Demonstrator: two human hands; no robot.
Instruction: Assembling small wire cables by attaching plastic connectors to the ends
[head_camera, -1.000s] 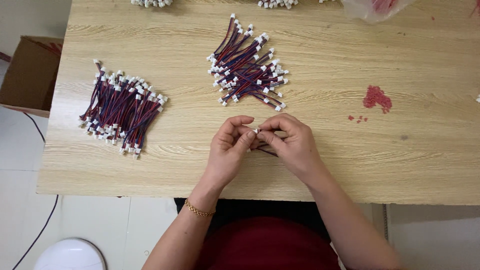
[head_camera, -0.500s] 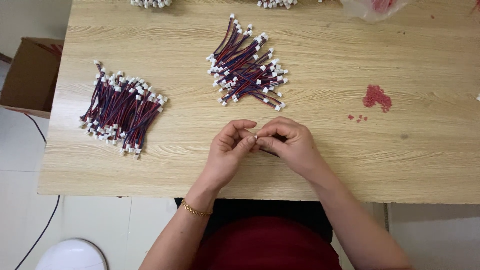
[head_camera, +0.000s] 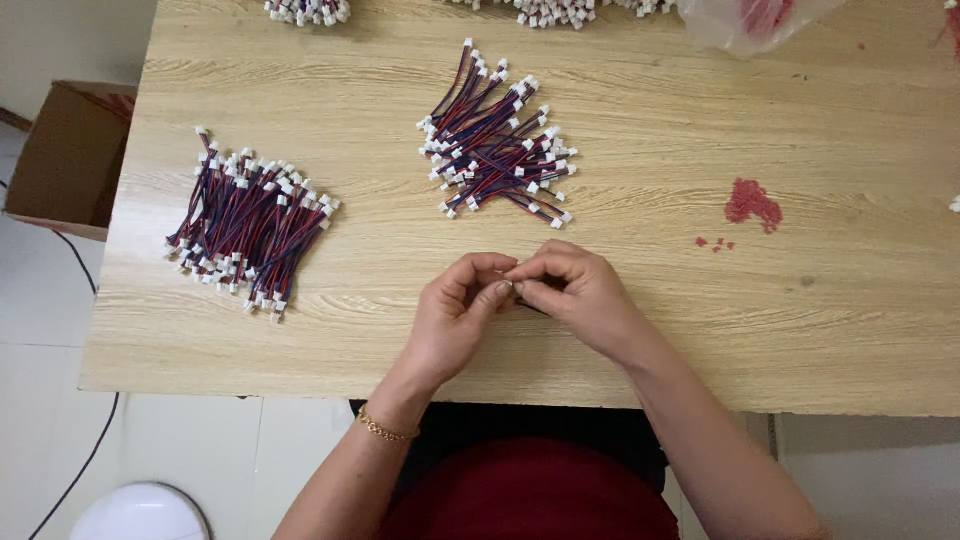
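Pale wood-grain table (head_camera: 800, 330) fills most of the view, with white floor tiles below its near edge. Just above that edge the left hand (head_camera: 455, 320) and the right hand (head_camera: 575, 295) meet, fingertips pressed together and pinched on a small white connector (head_camera: 509, 285) (only a sliver of it shows between the fingers, so any wire on it cannot be told). Compared with half a second ago the hands sit in the same spot, and the pinch looks unchanged. A gold bracelet (head_camera: 385, 428) circles the left wrist. Just beyond the hands lies a loose pile of red-and-blue wire leads (head_camera: 495, 150) with white plugs; a second, tidier bundle of leads (head_camera: 250, 225) lies well apart to the left. Neither pile has shifted. To the right, a red smear (head_camera: 752, 203) marks the wood, and a clear plastic bag (head_camera: 745, 22) sits at the far edge. A cardboard box (head_camera: 65, 160) stands on the floor at left.
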